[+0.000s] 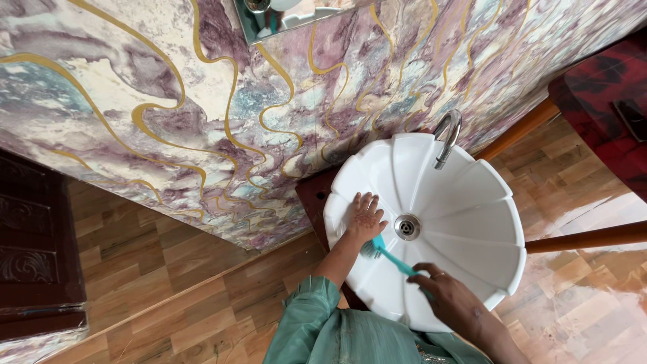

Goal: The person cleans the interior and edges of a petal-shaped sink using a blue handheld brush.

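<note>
Teal brush (394,259) clamped in right hand (453,300) fingers; left hand (364,219) fingers spread on basin (472,202).

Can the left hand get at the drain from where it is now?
Probably yes. The left hand lies flat inside the basin, beside the drain, with bare white surface between them; the teal brush sits lower, out of that path.

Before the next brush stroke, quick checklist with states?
1. Right hand grips the teal brush by its handle: ok.
2. Bristles touch the white sink wall, left of the drain: ok.
3. Left hand lies flat inside the basin, fingers spread: ok.
4. Left hand apart from the bristles: not ok, they sit right beside it.
5. Tap running: cannot tell.
</note>
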